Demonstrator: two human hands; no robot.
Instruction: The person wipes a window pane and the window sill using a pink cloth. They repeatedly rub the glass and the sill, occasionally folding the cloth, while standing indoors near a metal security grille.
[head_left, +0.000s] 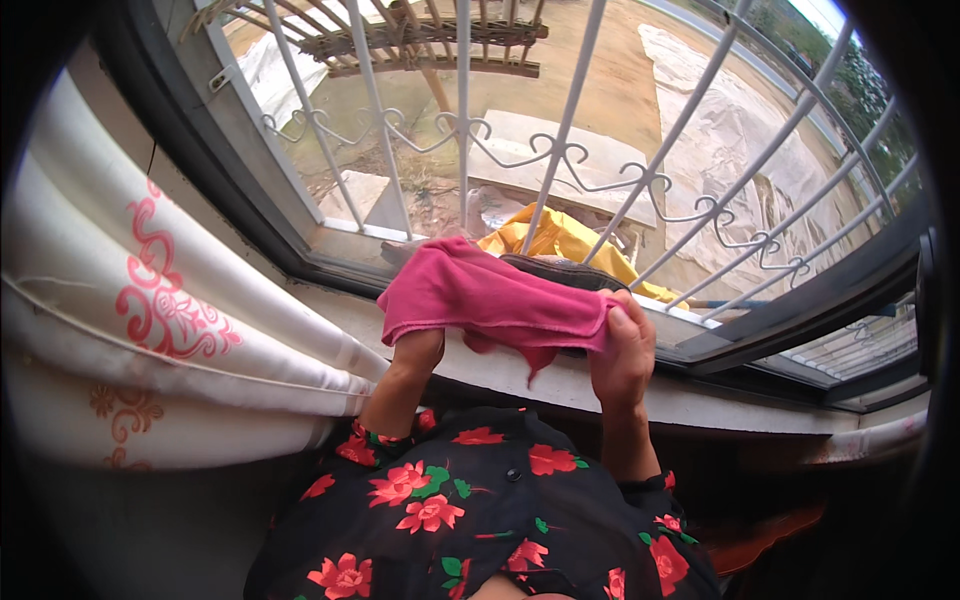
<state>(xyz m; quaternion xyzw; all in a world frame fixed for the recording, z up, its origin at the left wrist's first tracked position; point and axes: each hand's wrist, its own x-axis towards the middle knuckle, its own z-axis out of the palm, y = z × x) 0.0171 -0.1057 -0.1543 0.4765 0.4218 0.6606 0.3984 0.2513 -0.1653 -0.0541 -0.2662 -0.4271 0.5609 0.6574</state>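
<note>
A pink cloth (495, 296) stretches between my two hands over the windowsill (712, 409). The fingers of my right hand (626, 345) pinch its right end, the thumb lying on top. My left hand (421, 346) is mostly under the cloth's left part; only the wrist and the heel of the hand show, and the fingers are hidden. A darker reddish corner of fabric (536, 364) hangs beneath the middle. Just behind the cloth, a dark rounded object (566, 268) rests by the window bars.
White metal window bars (574, 112) with scrollwork rise in front of me. A white patterned curtain (172, 300) hangs at the left. Beyond the bars lie yellow sheeting (562, 229), a pale slab (555, 161) and a wooden rack (427, 37). The dark window frame (810, 322) slants at the right.
</note>
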